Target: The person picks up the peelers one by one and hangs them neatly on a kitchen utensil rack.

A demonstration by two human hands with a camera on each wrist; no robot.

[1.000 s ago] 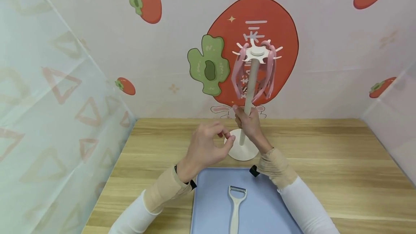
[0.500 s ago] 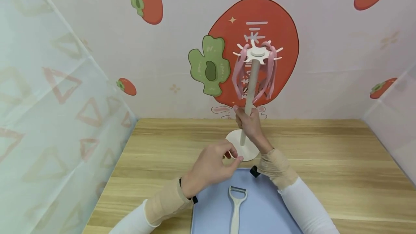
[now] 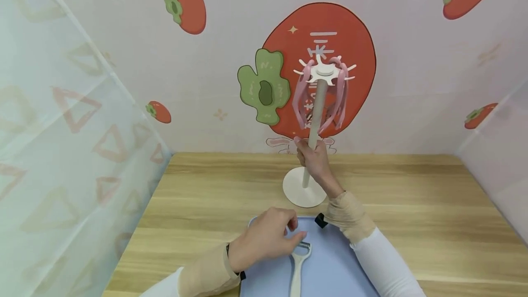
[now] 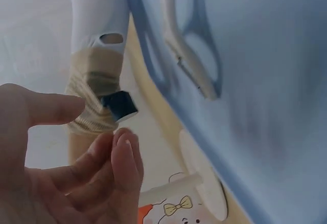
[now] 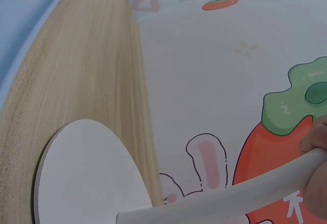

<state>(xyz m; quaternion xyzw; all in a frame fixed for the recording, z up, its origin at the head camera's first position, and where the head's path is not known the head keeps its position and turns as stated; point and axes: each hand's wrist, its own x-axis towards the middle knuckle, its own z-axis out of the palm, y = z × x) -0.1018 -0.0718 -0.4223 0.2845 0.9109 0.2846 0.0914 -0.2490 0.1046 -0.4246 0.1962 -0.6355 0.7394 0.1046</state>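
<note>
My right hand grips the pole of a white stand near the back of the table. The stand has a round base and a ring of hooks on top. Pink looped strips hang from some hooks; their exact kind is unclear. My left hand hovers over the tray with fingers loosely bent and nothing between thumb and fingertips. Just beyond its thumb lies a white Y-shaped peeler, its blade end partly behind the thumb in the head view.
A blue tray lies on the wooden table at the front. Behind the table rises a wall covering with printed persimmons, and another covering stands at the left.
My left hand has moved from beside the stand's base down toward me, over the tray and close to the peeler, and its fingers have spread a little. My right hand keeps its grip.
</note>
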